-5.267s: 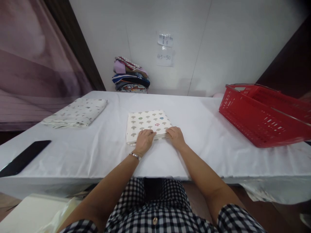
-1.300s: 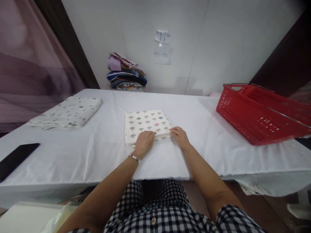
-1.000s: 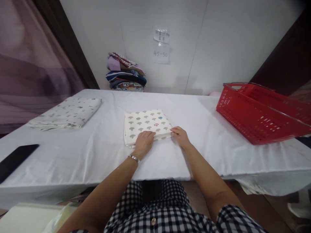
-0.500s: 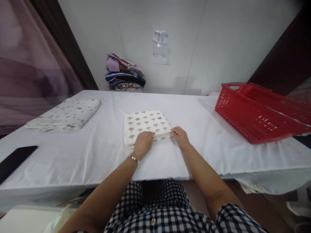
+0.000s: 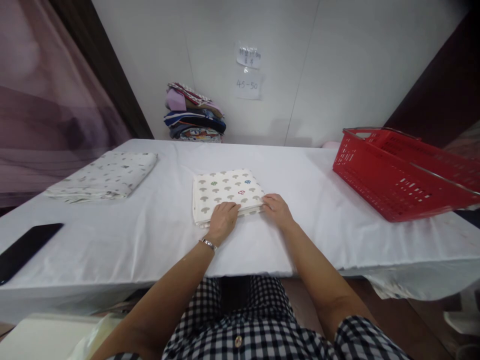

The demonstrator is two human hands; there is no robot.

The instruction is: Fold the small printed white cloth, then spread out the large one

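A folded white cloth (image 5: 225,190) with grey mushroom prints and a few coloured ones lies flat in front of me on the white-covered table (image 5: 165,240). My left hand (image 5: 224,219) is closed on its near edge, fingers over the top layer and the thumb out of sight. At the near right corner, my right hand (image 5: 276,209) pinches the folded layers between thumb and fingers. A second folded white cloth (image 5: 108,175) with small dark prints rests to the left, touched by neither hand.
A red plastic basket (image 5: 397,185) with metal handles stands at the right. The black phone (image 5: 28,247) lies at the left edge. Against the back wall is a stack of folded fabrics (image 5: 195,115). Paper signs (image 5: 247,85) hang on the wall.
My right hand has shifted slightly left, its fingers now further over the cloth's near right corner. The left hand stays on the near edge. The view has moved a little.
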